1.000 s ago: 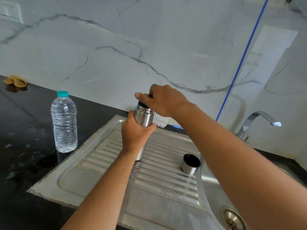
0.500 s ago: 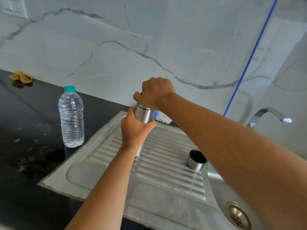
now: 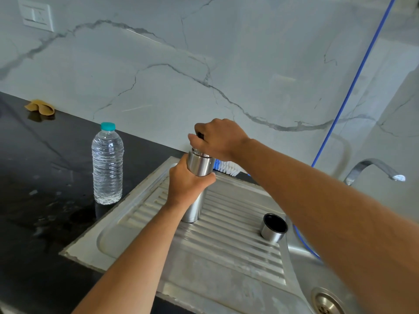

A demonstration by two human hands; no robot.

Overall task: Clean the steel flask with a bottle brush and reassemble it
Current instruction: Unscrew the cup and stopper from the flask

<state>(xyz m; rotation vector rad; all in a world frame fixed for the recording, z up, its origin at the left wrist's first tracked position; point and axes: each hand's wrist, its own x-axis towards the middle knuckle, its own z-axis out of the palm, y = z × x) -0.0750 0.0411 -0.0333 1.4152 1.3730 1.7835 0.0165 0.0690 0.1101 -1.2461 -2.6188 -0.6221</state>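
Observation:
A steel flask [image 3: 199,166] stands upright on the ribbed steel drainboard [image 3: 226,243]. My left hand [image 3: 187,184] grips its body from the left. My right hand [image 3: 218,139] is curled over the flask's mouth and grips a black stopper [image 3: 200,134], of which only a sliver shows. The flask's steel cap cup [image 3: 274,227] stands mouth up on the drainboard to the right. Behind the flask lies a bottle brush [image 3: 226,167] with white bristles and a blue part, mostly hidden by my right forearm.
A clear water bottle [image 3: 107,164] with a teal cap stands on the black counter [image 3: 45,177] left of the drainboard. The sink drain [image 3: 326,301] is at the lower right, a tap [image 3: 374,169] above it. A blue hose [image 3: 353,82] runs down the marble wall. A tan cloth [image 3: 40,107] lies far left.
My right hand has turned on top of the flask, its thumb and fingers shifting round the stopper. The flask and my left hand stay in place. The view has tilted slightly.

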